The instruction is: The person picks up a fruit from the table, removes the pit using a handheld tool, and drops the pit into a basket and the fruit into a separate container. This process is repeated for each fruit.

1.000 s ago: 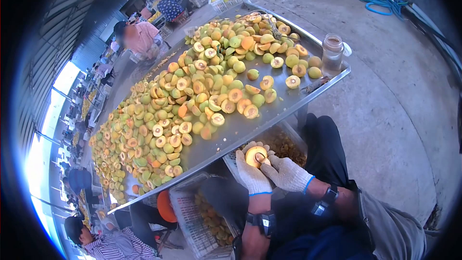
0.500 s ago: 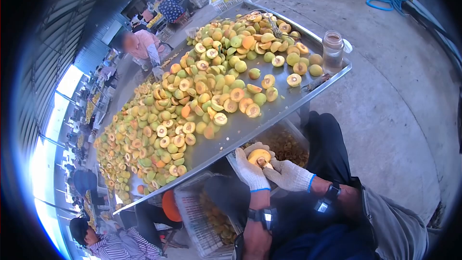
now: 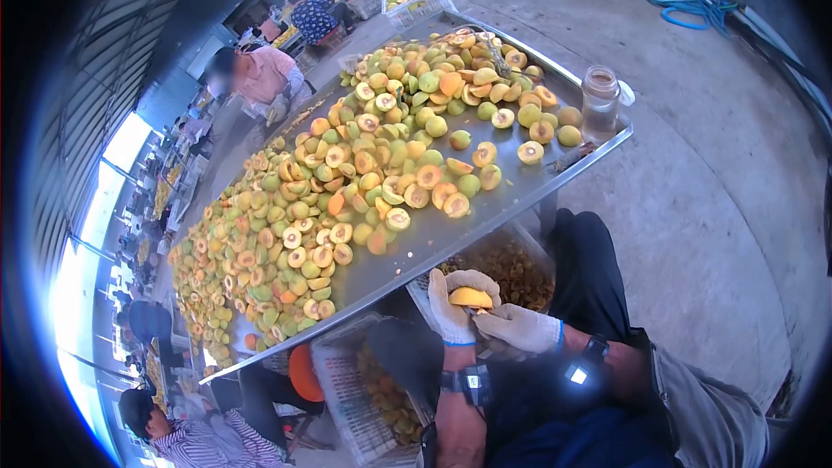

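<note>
My left hand [image 3: 452,310], in a pale knitted work glove, is curled around a yellow peach half [image 3: 471,297], just below the near edge of the metal table. My right hand [image 3: 522,328], gloved too, meets the underside of the fruit with its fingers pinched together. Whatever those fingertips grip is too small and hidden to make out. Under both hands a crate [image 3: 530,247] holds brownish bits. On the sloping metal table [image 3: 381,276] lies a big heap of peach halves [image 3: 321,182], some with the cut face up and a pit or hollow showing.
A clear jar [image 3: 599,104] of liquid stands at the table's right corner. A white crate [image 3: 342,390] of fruit is below the table, left of my knees. One person [image 3: 264,78] works across the table, another [image 3: 204,438] sits at lower left. A blue hose [image 3: 685,0] lies coiled behind.
The peach half has turned in my left hand, its pit side now tilted out of sight. My right hand has shifted slightly down and right. The person across the table has moved their arms.
</note>
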`<state>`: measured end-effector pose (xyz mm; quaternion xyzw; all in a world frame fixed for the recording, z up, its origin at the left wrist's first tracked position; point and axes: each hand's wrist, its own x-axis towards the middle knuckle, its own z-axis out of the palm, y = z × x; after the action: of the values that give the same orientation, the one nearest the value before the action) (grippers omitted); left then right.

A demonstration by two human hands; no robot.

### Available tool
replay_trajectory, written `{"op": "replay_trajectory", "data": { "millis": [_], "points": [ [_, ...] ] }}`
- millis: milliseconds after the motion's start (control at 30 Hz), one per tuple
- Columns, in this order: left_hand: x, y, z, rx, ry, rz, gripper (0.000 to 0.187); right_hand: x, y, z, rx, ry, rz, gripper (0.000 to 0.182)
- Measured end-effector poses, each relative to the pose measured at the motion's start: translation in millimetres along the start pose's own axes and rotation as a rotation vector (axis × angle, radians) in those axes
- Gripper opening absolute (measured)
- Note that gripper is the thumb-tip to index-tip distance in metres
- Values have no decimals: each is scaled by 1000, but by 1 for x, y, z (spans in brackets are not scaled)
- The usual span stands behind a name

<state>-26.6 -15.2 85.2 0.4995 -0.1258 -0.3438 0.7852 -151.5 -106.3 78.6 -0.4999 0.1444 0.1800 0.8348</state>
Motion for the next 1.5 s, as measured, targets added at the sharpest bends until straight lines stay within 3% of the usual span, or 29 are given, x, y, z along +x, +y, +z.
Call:
{"op": "replay_trajectory", "data": {
  "millis": [133,200,233,300,367,433,500,533,567,600,633,667,700,733,767,833,900,933,967,1000,1067,1100,1167,1233,1400,1500],
  "points": [
    [5,-12,-12,-169,-148,-47,74,-4,-6,-13,111,-173,33,44],
    [2,-9,-4,-225,-113,-96,74,-4,-6,-16,249,-241,99,45],
    [1,-8,0,-283,-80,-141,73,-6,-9,-15,249,-245,102,45],
    [5,-11,1,-282,-155,-53,68,-11,-18,-12,175,-101,58,45],
    [5,-12,9,-418,226,-144,64,-12,-13,-22,249,-137,110,44],
    [6,-14,-3,-334,213,-78,63,-6,-1,-30,302,-169,-6,47],
    [5,0,-11,-191,299,163,63,-6,-1,-25,248,-84,-50,49],
    [0,17,-18,-116,397,164,63,-6,-4,-27,278,-86,-20,49],
    [-6,28,-32,-150,469,223,51,-6,-6,-28,311,-87,8,49],
    [-3,29,-48,285,635,550,37,-4,-4,-30,314,-87,0,49],
    [-20,60,-60,161,675,416,22,0,1,-31,277,-52,4,49],
    [-30,79,-75,398,765,457,21,2,5,-31,240,-19,9,49],
    [-44,104,-120,705,884,521,27,3,4,-30,248,-24,-2,49],
    [-48,102,-168,1304,972,558,36,2,2,-27,231,0,-7,50],
    [-52,111,-167,1458,1088,628,34,2,-1,-24,212,23,-13,51],
    [-47,124,-141,1427,1135,538,30,8,-6,-24,172,93,2,48],
    [-28,123,-114,1505,925,568,27,11,-14,-19,203,156,54,45],
    [-12,118,-94,1399,855,523,26,20,0,-27,217,169,62,44],
    [16,96,-109,1418,746,674,25,22,2,-27,267,167,38,45],
    [41,82,-89,1336,698,705,26,19,-2,-27,218,175,14,45],
    [88,58,-58,1316,556,391,34,16,-3,-29,170,190,-17,45],
    [105,52,-35,1490,471,358,41,16,0,-29,168,206,-47,46],
    [155,16,-32,1539,419,105,62,15,3,-32,169,228,-83,47],
    [186,-7,-24,1613,334,-92,65,12,3,-35,88,284,-95,48],
    [206,-41,-17,1705,462,36,66,5,0,-38,73,319,-107,47],
    [204,-40,-22,1482,323,194,58,5,0,-37,112,286,-126,44]
  ]
}}
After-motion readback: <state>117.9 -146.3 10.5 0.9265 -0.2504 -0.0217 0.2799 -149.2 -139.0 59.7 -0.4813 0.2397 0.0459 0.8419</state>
